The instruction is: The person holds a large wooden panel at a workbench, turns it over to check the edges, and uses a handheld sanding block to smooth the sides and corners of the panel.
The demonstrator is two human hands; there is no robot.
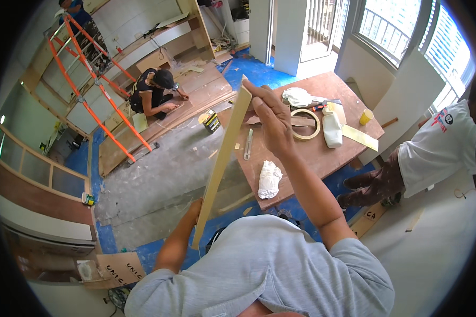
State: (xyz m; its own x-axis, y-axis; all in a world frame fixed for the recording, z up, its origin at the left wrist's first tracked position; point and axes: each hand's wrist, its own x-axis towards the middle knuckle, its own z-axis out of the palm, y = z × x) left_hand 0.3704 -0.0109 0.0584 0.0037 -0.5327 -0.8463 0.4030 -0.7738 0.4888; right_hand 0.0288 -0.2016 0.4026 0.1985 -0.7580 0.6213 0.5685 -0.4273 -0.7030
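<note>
A long, pale wooden strip (223, 158) stands tilted in front of me, its far end raised to the right and its near end by my shirt. High up, my right hand (273, 120) is closed on its far part, thumb along the side. My left hand (195, 209) grips the lower part from the left edge; most of its fingers are hidden behind the strip. Beyond my right hand is a brown wooden table (349, 92). On it lie a utility knife (248, 144), a roll of tape (318, 126), a white bottle (331, 130) and a white cloth bundle (269, 179).
Also on the table are another white bundle (297, 97) and a yellow cup (366, 117). A person in white (433, 142) stands at right. Far left, a crouching person (152, 92) works by an orange ladder (98, 84) with someone on it. Blue sheeting (264, 70) covers floor parts.
</note>
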